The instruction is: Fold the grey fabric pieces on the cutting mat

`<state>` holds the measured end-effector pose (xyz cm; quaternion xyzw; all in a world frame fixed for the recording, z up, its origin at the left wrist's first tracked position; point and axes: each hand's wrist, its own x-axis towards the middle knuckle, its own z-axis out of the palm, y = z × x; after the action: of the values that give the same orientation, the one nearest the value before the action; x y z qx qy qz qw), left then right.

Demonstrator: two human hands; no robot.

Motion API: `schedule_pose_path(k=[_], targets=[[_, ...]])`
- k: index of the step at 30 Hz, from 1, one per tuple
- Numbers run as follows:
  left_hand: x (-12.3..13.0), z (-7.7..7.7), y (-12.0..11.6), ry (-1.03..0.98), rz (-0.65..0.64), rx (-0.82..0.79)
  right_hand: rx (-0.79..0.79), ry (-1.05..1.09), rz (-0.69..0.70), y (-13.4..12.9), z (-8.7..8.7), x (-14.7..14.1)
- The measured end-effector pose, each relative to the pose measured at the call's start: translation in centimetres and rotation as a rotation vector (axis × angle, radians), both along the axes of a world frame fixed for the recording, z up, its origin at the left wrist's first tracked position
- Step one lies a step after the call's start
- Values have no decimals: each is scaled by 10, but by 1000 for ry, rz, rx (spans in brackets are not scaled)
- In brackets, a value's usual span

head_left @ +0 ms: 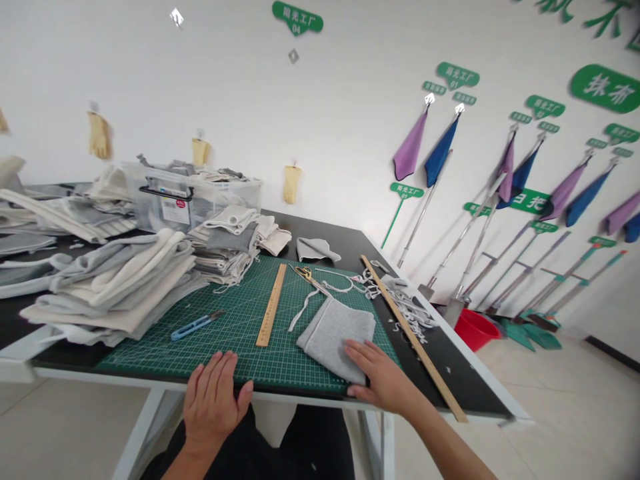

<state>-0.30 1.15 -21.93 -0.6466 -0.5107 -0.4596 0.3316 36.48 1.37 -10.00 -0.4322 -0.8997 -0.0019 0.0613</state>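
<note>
Grey cloth point(330, 333), green mat point(280, 367) — pale grid, blue cutter point(193, 328), red bucket point(477, 330)

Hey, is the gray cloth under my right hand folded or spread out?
Folded: the gray cloth shows layers along its left edge, and your right hand rests on it.

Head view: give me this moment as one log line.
left hand: open, at near edge of green gridded cutting mat | right hand: on folded grey fabric | blue-handled utility knife: left of short wooden ruler
</note>
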Motion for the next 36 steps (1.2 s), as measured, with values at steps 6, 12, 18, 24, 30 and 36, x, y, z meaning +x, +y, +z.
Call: schedule_pose_path(k=[6,12,18,24,30,36], targets=[[-1,0,0,2,3,-6,51,-36,120,24,1,18],[-2,-2,0,9,1,-16,239,-17,208,46,-8,34],[-2,-2,1,3,-3,-18,245,-20,245,62,-6,37],[-2,-3,1,12,-1,-4,490,202,271,59,-23,20],[-2,-3,1,-3,-11,-15,508,89,436,57,-12,11],[-2,-1,0,12,1,-21,379,-73,333,73,-2,19]])
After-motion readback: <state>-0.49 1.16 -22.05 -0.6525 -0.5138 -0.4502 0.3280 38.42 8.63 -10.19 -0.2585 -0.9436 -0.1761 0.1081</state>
